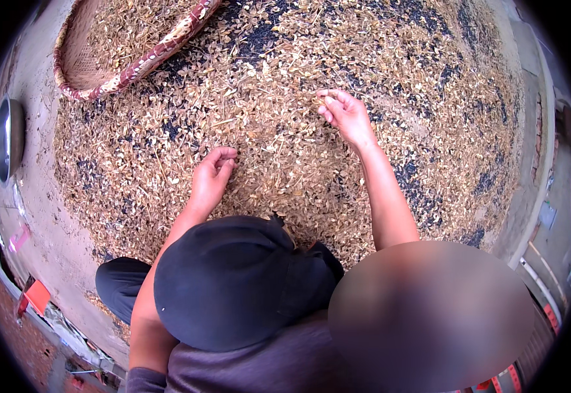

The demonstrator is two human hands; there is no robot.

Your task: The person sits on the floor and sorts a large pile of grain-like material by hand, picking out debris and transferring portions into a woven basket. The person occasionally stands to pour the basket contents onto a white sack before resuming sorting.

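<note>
A wide, loose layer of dry tan husks [285,147] lies under both hands, with small black seeds [256,40] showing in dark patches through it. My right hand [351,119] reaches farther out, its thumb and fingers pinched around a bit of pale dry husk [321,101]. Nearer to me on the left, my left hand [212,175] hovers low over or touches the layer. Its fingers are curled together, and what they hold, if anything, is hidden. The two hands are apart.
A shallow woven tray [151,61] with a red-and-cream wrapped rim sits at the far left, husks inside it. A metal basin [9,139] stands at the left edge. Pale poles [542,288] lie at the right. My dark-trousered knee [122,285] is at lower left.
</note>
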